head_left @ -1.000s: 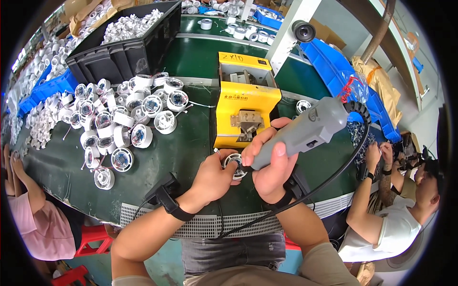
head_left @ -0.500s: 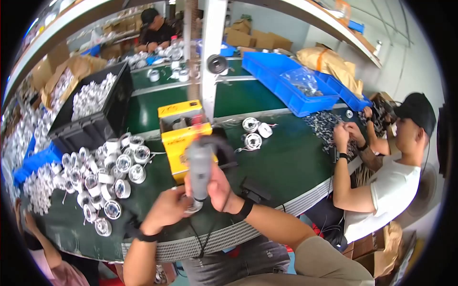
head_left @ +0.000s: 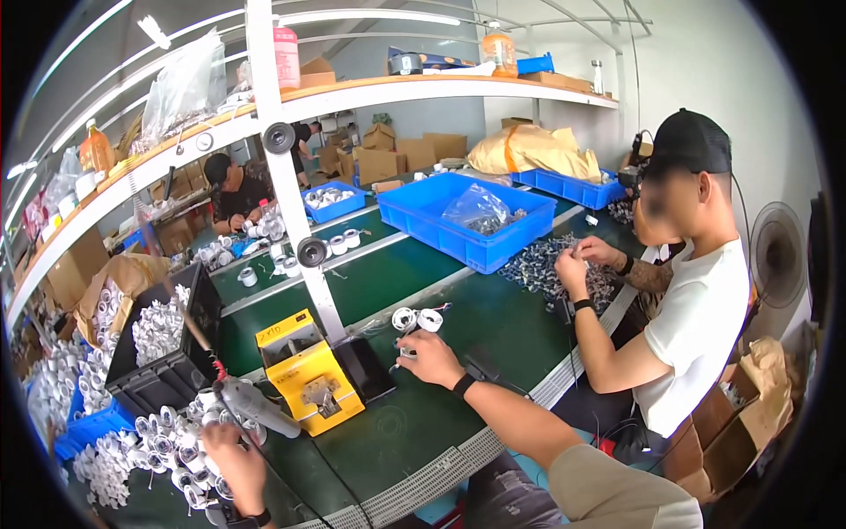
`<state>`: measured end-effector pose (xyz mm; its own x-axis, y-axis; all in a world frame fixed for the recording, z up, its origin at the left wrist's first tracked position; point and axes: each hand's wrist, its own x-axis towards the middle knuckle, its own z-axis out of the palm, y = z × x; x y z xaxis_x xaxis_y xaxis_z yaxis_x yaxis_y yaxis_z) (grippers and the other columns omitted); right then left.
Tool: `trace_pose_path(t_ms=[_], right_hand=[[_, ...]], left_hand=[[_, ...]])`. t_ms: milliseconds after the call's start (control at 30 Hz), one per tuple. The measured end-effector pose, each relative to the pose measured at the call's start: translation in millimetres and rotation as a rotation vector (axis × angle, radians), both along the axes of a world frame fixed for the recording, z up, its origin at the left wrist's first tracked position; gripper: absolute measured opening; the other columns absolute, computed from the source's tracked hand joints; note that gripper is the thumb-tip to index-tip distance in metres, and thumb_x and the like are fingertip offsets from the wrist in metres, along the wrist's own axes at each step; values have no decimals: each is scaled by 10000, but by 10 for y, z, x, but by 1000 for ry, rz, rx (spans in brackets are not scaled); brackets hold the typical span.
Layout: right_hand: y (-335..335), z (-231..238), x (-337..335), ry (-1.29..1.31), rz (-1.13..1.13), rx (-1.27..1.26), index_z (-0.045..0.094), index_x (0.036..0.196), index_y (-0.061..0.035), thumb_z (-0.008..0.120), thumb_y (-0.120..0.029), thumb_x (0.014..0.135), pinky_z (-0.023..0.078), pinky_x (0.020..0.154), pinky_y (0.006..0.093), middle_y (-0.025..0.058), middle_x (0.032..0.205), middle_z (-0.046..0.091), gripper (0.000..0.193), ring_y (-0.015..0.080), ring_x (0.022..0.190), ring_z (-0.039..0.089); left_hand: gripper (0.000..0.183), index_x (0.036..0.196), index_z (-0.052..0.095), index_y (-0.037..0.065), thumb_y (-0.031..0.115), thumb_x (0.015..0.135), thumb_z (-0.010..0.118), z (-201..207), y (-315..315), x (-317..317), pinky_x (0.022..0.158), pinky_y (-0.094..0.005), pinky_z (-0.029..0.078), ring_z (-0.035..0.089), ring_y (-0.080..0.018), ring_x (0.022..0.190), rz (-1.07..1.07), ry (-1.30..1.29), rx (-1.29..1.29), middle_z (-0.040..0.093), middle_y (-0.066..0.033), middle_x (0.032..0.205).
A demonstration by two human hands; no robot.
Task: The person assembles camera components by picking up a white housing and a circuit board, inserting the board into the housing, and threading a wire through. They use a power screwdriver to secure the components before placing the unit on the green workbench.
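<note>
My right hand (head_left: 430,360) reaches forward across the green bench, fingers closed around a small white round lamp housing (head_left: 407,350), mostly hidden by the fingers. Just beyond it two similar round housings (head_left: 429,319) stand together. At the left, my left hand (head_left: 236,463) is over the near edge of a pile of white lamp housings (head_left: 163,436), its fingers loosely bent and apart; nothing shows in its grasp. A grey electric screwdriver (head_left: 260,406) hangs tilted just beyond that hand, held by neither hand.
A yellow box (head_left: 315,388) with metal parts stands mid-bench, beside a dark panel (head_left: 363,366). A black crate (head_left: 163,375) of white pieces is at the left. Blue bins (head_left: 467,220) and loose small parts lie right of the white post (head_left: 300,220). A co-worker (head_left: 687,291) sits at the right.
My hands have moved apart: the left to the pile, the right forward to the group of housings. The screwdriver has left my grasp and swung left. The view has tilted up.
</note>
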<state>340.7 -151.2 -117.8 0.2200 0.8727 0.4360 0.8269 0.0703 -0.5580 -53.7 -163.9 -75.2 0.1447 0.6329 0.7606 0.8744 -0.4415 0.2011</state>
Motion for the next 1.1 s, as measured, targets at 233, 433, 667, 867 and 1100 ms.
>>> trace_pose_path(t_ms=[233,433,667,867,1100], right_hand=[[-393,1759,-136,199,443,617,573,1198,-50,805,-138,677,475,916,340,124,1203,612,577,235,1096,602],[-424,1449,-660,39,1236,161,569,1212,-97,821,-226,659,467,914,386,113,1176,602,621,305,1090,581],[-460,562,-1067,64,1240,-160,523,1268,-98,787,-187,675,392,981,422,119,1160,547,655,332,1098,512],[-287,-8,-1289,802,821,-41,560,1008,-9,577,-334,939,496,622,273,66,821,622,332,137,698,608],[-326,26,-1148,1024,979,-430,577,957,23,539,-247,955,479,558,244,37,787,629,273,89,621,585]], left_hand=[[229,745,689,-16,197,828,690,160,-158,311,609,-258,478,649,-110,700,-600,-11,-1193,686,-95,704],[660,1308,452,-48,372,852,679,138,-342,649,943,-400,477,566,-268,1124,-1291,-1083,-1402,544,-180,1273],[301,1090,564,-22,-16,793,615,-292,-185,699,766,-305,515,636,-191,883,-877,-952,-1354,641,-105,974],[284,1084,463,50,88,877,654,-437,-341,572,812,-367,504,567,-214,903,-943,-1028,-1036,544,-91,1043],[281,972,416,65,-68,818,610,-322,-456,831,824,-324,482,566,-210,911,-771,-829,-705,554,-115,1045]])
